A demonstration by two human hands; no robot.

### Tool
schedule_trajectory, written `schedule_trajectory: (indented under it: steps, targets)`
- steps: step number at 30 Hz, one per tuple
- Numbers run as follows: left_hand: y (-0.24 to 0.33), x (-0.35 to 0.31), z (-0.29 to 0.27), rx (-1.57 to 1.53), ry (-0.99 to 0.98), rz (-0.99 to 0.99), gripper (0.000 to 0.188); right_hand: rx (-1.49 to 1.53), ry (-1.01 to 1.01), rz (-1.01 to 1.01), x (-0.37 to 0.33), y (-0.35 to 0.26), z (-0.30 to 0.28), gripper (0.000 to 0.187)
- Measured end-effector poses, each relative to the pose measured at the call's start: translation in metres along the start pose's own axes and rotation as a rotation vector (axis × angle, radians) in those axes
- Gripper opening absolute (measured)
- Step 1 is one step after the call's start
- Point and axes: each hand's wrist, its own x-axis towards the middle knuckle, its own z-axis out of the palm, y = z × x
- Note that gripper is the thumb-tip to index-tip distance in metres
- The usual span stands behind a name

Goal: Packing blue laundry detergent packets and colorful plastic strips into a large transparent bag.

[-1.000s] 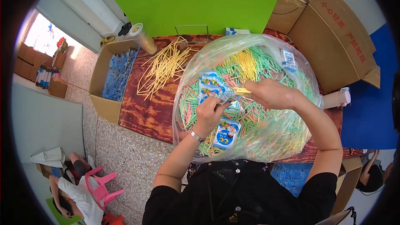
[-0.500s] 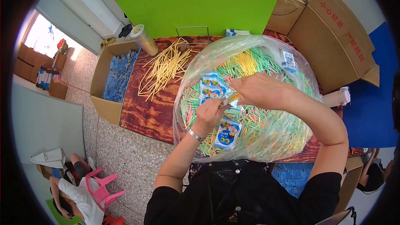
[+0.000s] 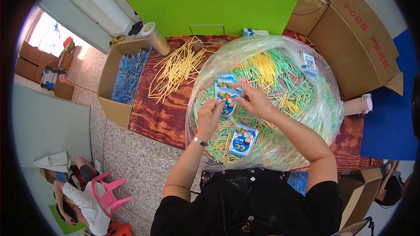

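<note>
At the centre of the frame, a blue-and-white packet is pinched by the left hand; the right hand is poised, finger and thumb parted, at its other edge, any grip unclear. Pastel sticks are heaped beneath in a clear plastic bag on the worktop.

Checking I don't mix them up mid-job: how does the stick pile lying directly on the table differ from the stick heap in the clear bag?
The table pile is all pale yellow; the bagged heap mixes green, yellow and pink.
The table pile's sticks look longer than the bagged heap's.
The table pile is smaller than the bagged heap.
Both consist of thin, straight sticks lying at mixed angles.
</note>
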Motion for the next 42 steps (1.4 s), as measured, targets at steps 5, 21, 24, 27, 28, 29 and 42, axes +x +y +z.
schedule_trajectory:
  steps: [5,21,24,27,28,29,42]
  targets:
    - [-0.031,0.005,0.004,0.107,0.016,-0.124,0.021,-0.371,-0.103,-0.117,-0.016,0.03,0.003,0.037]
    - [0.02,-0.006,-0.005,0.495,0.307,0.297,0.031,-0.636,-0.382,0.0,-0.065,-0.006,-0.015,0.027]
    - [0.046,-0.02,-0.002,0.232,0.025,0.361,0.039,-0.632,-0.218,-0.154,-0.062,-0.007,-0.029,0.028]
    - [0.046,-0.025,0.008,0.065,-0.264,0.285,0.029,-0.511,-0.12,-0.256,-0.051,-0.007,-0.04,0.025]
    - [0.04,-0.024,0.008,-0.006,-0.37,0.116,0.023,-0.419,-0.112,-0.253,-0.047,-0.008,-0.043,0.021]
    - [0.039,-0.023,0.01,-0.079,-0.478,-0.052,0.019,-0.431,-0.102,-0.248,-0.045,-0.007,-0.043,0.021]
    - [0.019,0.002,0.025,-0.226,-0.286,-0.227,0.024,-0.096,-0.039,0.225,0.064,0.08,-0.107,0.026]
